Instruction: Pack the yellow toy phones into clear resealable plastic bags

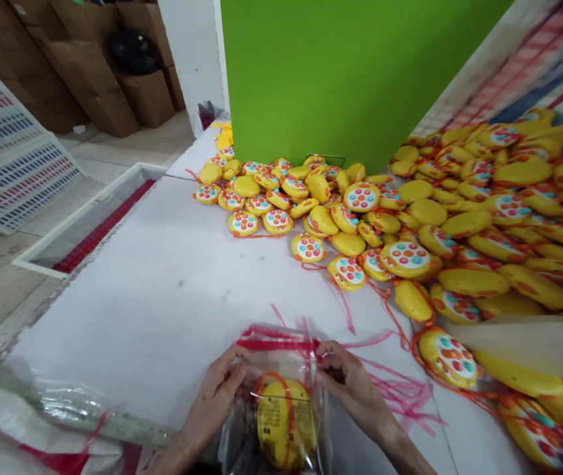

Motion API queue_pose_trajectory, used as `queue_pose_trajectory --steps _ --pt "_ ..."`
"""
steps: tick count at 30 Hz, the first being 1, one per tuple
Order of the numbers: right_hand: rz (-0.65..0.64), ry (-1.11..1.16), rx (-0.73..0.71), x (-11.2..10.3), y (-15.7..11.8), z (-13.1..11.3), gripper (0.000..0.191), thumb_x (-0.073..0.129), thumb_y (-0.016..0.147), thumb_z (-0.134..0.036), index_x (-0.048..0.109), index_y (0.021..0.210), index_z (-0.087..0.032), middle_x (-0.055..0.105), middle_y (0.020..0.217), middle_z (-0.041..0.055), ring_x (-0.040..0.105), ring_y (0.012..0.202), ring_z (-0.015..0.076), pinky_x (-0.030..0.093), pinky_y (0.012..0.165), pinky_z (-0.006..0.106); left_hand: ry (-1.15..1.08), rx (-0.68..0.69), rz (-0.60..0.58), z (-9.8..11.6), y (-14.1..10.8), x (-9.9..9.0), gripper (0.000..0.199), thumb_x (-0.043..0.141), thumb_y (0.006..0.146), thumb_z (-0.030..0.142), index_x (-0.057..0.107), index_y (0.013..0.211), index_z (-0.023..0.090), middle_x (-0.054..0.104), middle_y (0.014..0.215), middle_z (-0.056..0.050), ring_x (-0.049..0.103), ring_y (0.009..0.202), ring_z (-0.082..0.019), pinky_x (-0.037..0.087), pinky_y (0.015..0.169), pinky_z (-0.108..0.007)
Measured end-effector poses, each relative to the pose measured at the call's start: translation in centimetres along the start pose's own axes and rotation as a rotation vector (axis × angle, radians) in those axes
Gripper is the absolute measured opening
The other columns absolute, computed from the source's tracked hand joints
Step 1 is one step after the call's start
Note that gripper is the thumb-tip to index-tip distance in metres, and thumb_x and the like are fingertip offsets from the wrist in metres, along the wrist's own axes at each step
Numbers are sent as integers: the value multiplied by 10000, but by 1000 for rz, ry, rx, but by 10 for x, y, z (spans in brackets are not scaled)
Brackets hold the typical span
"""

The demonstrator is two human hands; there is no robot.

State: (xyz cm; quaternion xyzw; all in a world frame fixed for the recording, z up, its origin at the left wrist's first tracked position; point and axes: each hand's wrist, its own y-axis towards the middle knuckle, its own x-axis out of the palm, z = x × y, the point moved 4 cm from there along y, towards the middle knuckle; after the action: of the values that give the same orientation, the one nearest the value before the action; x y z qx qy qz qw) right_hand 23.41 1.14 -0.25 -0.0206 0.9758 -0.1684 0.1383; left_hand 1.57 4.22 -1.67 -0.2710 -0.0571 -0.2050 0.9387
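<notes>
Head view: left fingers [233, 380], right fingers [329, 382] pinch bag [276, 361]; toy heap [428, 213], green panel [341, 79] beyond

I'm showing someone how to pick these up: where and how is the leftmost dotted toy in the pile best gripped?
I'd pinch the leftmost toy by its rounded rim, coming from the near left. It lies dots up, with bare table there, while other toys crowd its right.

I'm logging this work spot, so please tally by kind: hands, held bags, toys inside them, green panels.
Hands: 2 (left hand, right hand)
Held clear bag: 1
Bagged toy: 1
Green panel: 1
Total: 5
The loose toys overlap too much to count.
</notes>
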Motion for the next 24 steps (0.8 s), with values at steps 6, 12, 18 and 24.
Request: queue_pose_trajectory --steps 6,12,18,24 --pt "-27 -147 -68 1 -3 6 124 471 779 -222 547 695 -171 549 647 -8 515 619 136 399 589 243 133 23 74 2 1 -4 164 426 772 230 492 639 160 462 628 20 464 628 -131 389 580 -222" --pt "100 -434 -186 -18 -12 -23 216 393 808 -118 597 785 -186 627 794 40 590 718 158 445 671 261 249 61 89 11 -4 2 225 427 764 298 413 579 170 394 584 23 405 601 -125 323 563 -222" --pt "-289 -552 -323 7 -8 -62 184 437 897 -258 614 943 -233 653 938 21 608 862 155 438 746 233 366 81 90 11 -8 8 248 478 660 238 265 538 204 271 514 63 267 512 -85 210 485 -205" --pt "-374 -577 -185 11 -9 -32 231 467 883 -288 594 714 -195 569 618 -39 518 581 106 349 545 185 228 86 152 12 -17 0 233 488 615 215 267 541 206 309 501 60 318 509 -85 229 479 -182"
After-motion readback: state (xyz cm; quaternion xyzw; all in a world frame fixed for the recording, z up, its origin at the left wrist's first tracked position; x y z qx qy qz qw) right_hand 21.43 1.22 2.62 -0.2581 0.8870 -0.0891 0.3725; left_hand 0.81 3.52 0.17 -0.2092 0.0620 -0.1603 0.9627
